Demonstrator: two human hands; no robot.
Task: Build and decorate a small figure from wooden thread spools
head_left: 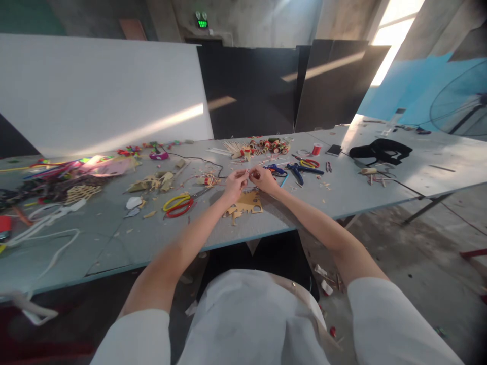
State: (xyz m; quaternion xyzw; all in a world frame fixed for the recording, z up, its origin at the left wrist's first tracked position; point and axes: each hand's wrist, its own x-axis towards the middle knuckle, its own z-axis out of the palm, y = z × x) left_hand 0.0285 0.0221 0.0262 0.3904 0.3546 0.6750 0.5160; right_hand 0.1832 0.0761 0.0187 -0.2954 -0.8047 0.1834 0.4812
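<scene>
My left hand (235,185) and my right hand (263,179) meet above the table (137,242), fingertips almost touching. Both are closed in a pinch around something too small to make out. Beneath them lies a tan cut-out sheet (248,204) with holes and a jagged edge. Scissors with yellow and red handles (178,204) rest left of my left hand. Close to my right hand are a blue tool (274,169) and blue-handled pliers (297,173), with another red and yellow handled tool (309,163) just behind.
Farther back lie thin sticks (233,147), small decorated rolls (276,146), a red thread spool (316,149) and a phone (334,150). A black object (380,151) is at right. Colourful materials (81,175), tan scraps (154,181) and white cables (49,219) cover the left side.
</scene>
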